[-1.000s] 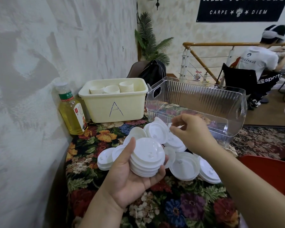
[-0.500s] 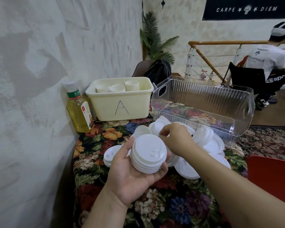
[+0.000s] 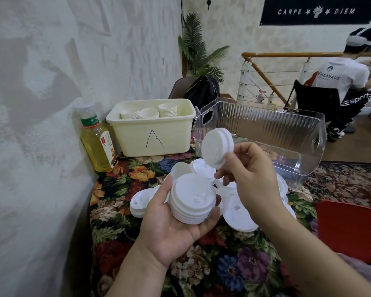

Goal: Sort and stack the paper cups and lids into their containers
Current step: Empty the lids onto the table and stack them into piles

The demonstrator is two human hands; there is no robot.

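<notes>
The stack of lids (image 3: pixel 192 199) sits cupped in the left hand (image 3: pixel 174 221), in front of the yellow bin (image 3: pixel 151 133). Just above it the right hand (image 3: pixel 252 174) pinches a few nested lids (image 3: pixel 216 146). Cups (image 3: pixel 148 111) already fill that bin; loose lids (image 3: pixel 240 213) remain on the tabletop (image 3: pixel 223 264), and the clear bin (image 3: pixel 266 133) beside it looks empty.

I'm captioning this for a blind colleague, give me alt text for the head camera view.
A left hand holds a stack of white lids while the right hand pinches a few more lids above loose ones on a floral tablecloth; behind stand a yellow bin of cups and a clear bin.
</notes>
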